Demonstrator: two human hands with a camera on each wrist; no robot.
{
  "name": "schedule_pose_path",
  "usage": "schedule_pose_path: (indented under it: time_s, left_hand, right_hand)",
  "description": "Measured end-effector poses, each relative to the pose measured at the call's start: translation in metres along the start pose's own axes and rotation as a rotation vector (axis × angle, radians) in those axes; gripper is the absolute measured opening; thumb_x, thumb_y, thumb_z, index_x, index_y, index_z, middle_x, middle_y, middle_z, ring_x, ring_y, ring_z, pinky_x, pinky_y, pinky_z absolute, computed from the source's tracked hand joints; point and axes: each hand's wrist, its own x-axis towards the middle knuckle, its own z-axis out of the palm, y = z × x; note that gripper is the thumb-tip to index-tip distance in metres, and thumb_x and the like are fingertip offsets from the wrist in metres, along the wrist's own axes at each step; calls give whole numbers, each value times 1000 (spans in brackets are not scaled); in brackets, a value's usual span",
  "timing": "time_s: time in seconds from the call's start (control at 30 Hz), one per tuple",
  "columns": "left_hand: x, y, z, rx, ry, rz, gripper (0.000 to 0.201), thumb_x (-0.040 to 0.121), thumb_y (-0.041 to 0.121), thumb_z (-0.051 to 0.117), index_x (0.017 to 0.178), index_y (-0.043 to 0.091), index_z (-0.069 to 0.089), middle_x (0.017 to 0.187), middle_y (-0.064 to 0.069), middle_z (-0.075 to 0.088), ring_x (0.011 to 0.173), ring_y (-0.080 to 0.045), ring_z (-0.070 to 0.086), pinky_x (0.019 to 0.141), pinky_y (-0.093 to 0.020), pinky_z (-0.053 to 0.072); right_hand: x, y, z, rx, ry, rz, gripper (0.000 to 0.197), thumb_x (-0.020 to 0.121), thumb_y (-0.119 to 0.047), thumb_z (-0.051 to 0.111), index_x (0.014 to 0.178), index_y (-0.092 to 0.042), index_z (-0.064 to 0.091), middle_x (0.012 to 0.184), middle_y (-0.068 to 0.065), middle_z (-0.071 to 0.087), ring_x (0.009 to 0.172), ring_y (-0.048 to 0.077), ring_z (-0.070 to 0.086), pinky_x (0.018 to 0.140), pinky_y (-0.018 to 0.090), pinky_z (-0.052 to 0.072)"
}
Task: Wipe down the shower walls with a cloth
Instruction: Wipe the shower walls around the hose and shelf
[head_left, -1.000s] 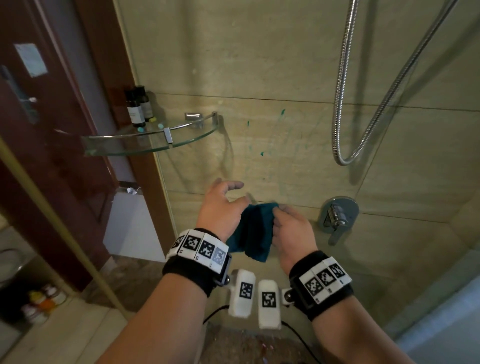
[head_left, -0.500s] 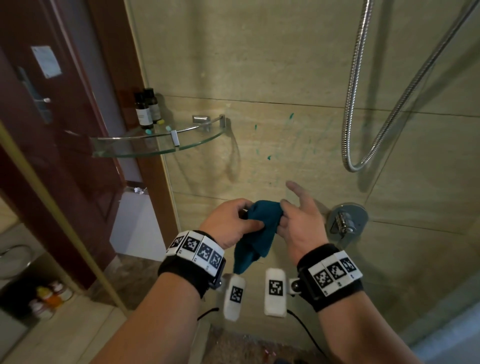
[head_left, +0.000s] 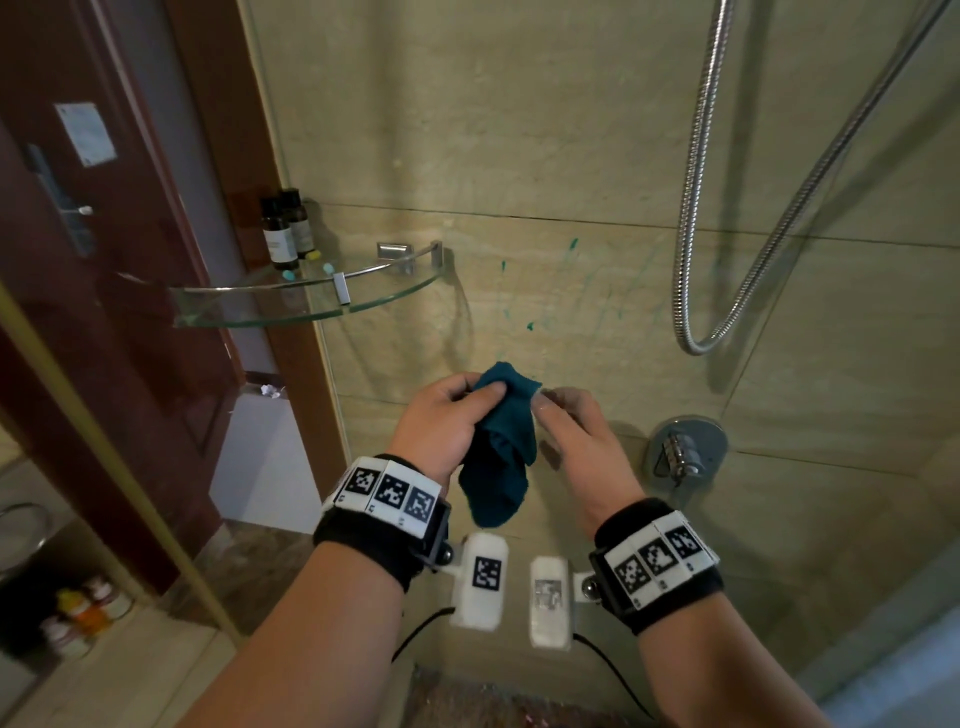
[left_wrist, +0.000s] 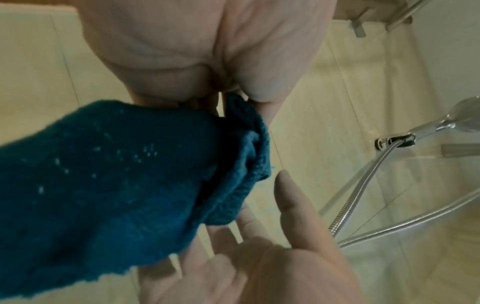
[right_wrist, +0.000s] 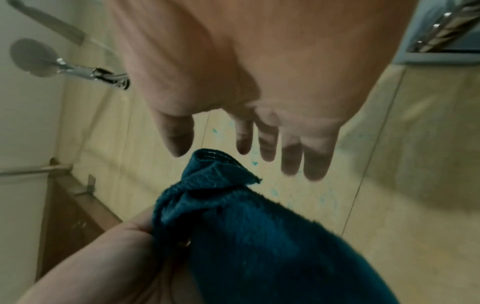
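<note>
A dark teal cloth (head_left: 498, 467) hangs bunched in front of the beige tiled shower wall (head_left: 597, 156). My left hand (head_left: 467, 389) grips its top end between thumb and curled fingers. My right hand (head_left: 550, 402) is just right of the cloth's upper corner, fingers straight and holding nothing. The right wrist view shows the right hand (right_wrist: 246, 148) spread above the cloth (right_wrist: 259, 246), with the left hand (right_wrist: 135, 232) pinching it from below. In the left wrist view the cloth (left_wrist: 103, 174) droops from the left hand (left_wrist: 228, 94). Teal smears (head_left: 530, 326) mark the wall above the hands.
A glass corner shelf (head_left: 311, 306) with two brown bottles (head_left: 283, 234) juts out at upper left. A metal shower hose (head_left: 696, 208) loops down on the right, with the mixer valve (head_left: 683, 452) below it. A dark brown door (head_left: 130, 260) stands on the left.
The cloth has passed from my right hand to my left. The left hand now grips its top, the right hand's fingers have straightened off it, and both hands have risen slightly.
</note>
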Motion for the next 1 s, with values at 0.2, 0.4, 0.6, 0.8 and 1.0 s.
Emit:
schedule_pose_path:
  time_s: [0.2,0.4,0.6,0.8,1.0]
  left_hand:
    - [3,4,13,-144,-60,-8,37,99,4,64,130,25,66,103,-17,75,86,-26,72,70,-37,59]
    - [6,7,21,-188,12,60,32,101,-2,58,123,19,67,107,-10,73,95,-24,72,79,-43,63]
    - [7,6,25,61,-28,118,17,96,3,68,107,15,74,99,-3,77,89,-12,72,69,-23,56]
    - [8,6,28,363,-119,131,16,87,19,81,101,25,80,99,2,78,96,-10,73,87,-26,58]
    - [16,18,28,604,-86,227,59,87,38,81,142,33,58,142,2,54,127,-12,53,109,-38,47]
  right_hand:
    - [-6,1,-12,343,-250,238,57,102,-36,61,145,-62,35,131,-3,70,121,27,67,103,58,50]
    - [-7,7,-21,317,-198,503,50,102,-57,50,138,-22,56,126,23,68,101,49,71,83,55,60]
    - [-3,-2,-26,580,-215,490,54,105,-51,46,142,-12,51,127,28,67,111,45,69,84,45,62]
    - [2,-10,-18,685,-152,364,47,103,-38,54,139,-8,60,128,20,69,107,31,72,82,39,61]
    - [18,-23,-18,597,-100,148,34,103,-10,55,137,-8,59,129,25,66,120,40,65,97,52,56]
